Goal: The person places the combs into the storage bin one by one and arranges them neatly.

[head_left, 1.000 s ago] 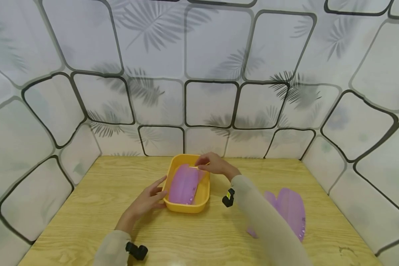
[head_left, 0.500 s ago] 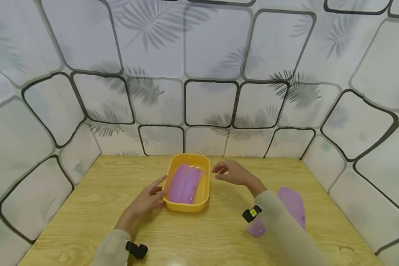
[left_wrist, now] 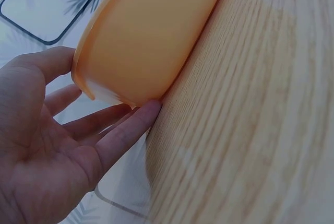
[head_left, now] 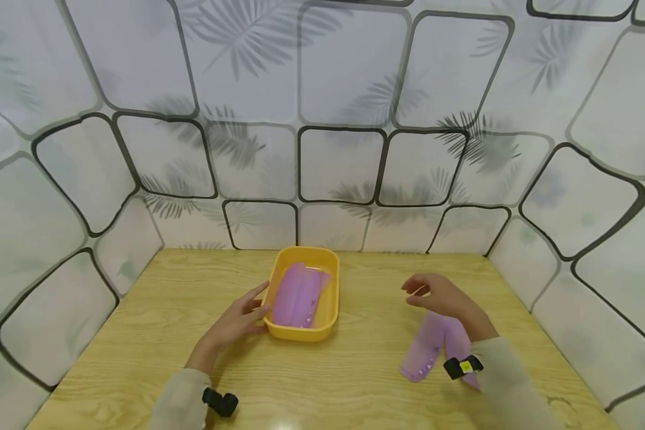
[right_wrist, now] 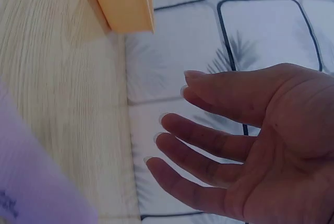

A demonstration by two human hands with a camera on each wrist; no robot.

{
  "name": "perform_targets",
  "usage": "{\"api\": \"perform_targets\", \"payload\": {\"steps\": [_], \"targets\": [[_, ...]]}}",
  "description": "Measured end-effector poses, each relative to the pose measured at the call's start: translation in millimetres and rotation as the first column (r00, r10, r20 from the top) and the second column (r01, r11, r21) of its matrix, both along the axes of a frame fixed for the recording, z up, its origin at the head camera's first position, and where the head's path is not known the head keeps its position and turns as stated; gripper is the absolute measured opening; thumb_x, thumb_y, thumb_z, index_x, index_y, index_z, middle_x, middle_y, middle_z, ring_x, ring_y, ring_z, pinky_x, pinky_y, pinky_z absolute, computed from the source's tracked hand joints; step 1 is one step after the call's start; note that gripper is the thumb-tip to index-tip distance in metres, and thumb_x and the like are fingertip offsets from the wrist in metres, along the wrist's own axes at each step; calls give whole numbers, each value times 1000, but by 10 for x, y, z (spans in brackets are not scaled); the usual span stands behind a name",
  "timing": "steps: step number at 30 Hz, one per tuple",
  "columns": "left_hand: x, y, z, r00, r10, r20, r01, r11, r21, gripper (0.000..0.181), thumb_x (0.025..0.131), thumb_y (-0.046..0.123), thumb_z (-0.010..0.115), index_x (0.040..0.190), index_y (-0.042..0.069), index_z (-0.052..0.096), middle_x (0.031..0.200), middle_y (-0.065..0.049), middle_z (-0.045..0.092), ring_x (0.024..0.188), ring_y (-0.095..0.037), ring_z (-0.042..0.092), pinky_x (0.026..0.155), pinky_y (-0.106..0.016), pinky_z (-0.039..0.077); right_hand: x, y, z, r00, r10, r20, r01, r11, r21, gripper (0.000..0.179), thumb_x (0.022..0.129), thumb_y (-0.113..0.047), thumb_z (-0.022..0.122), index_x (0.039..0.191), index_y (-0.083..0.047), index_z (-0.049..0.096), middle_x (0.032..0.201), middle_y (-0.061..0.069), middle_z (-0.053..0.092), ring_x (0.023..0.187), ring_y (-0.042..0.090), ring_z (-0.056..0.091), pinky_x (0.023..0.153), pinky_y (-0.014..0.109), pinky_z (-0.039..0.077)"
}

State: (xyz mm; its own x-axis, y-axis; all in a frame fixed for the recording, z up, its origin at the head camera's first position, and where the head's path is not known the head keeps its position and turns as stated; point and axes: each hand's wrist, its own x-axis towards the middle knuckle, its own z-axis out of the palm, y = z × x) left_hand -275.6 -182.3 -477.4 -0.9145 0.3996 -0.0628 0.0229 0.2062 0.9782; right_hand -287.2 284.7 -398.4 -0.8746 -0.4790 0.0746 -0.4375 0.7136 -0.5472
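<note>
My left hand (head_left: 237,325) rests against the left side of a yellow plastic basin (head_left: 332,298). In the left wrist view the thumb touches the rim, and extended fingers (left_wrist: 130,130) meet the outer wall (left_wrist: 151,41). Inside the basin lie flat, glossy purple pieces (head_left: 294,295), overlapping, with small printed marks near one end; their exact kind is unclear. My right hand (head_left: 445,297) hovers over the table's right side, fingers loosely bent and holding nothing. Below it, more purple pieces (head_left: 426,349) lie fanned out, partly hidden by the hand and wrist.
The wooden table (head_left: 349,382) carries the basin near its back edge. Patterned fabric walls (head_left: 344,167) rise behind it and on both sides. Small black cameras (head_left: 220,402) are strapped to both wrists.
My right hand has drawn back from the basin, moving right to above the purple pieces on the table. The left hand and basin have stayed in place.
</note>
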Motion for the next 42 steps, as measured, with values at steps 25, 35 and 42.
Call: {"api": "perform_targets", "payload": {"steps": [25, 35, 42], "targets": [[2, -12, -16, 1000, 2, -15, -2, 1000, -5, 69, 109, 25, 53, 167, 13, 17, 155, -38, 38, 137, -47, 53, 98, -47, 61, 186, 545, -48, 927, -256, 273, 275, 961, -35, 45, 93, -6, 73, 128, 17, 56, 115, 35, 65, 96, 29, 70, 77, 42, 64], [-20, 30, -20, 1000, -11, -23, 10, 1000, -14, 68, 110, 27, 52, 167, 14, 17, 155, -37, 39, 137, -47, 53, 99, -48, 61, 181, 596, -101, 906, -310, 287, 327, 945, -11, 44, 93, -4, 73, 127, 18, 56, 114, 32, 66, 95, 28, 71, 79, 43, 65], [9, 9, 5, 1000, 24, -10, -25, 1000, -20, 68, 109, 26, 53, 167, 15, 19, 155, -37, 39, 137, -47, 53, 97, -47, 61, 107, 588, -225, 900, -312, 305, 329, 944, -4, 41, 90, -3, 74, 122, 17, 59, 108, 29, 67, 93, 25, 69, 76, 40, 65]]}}
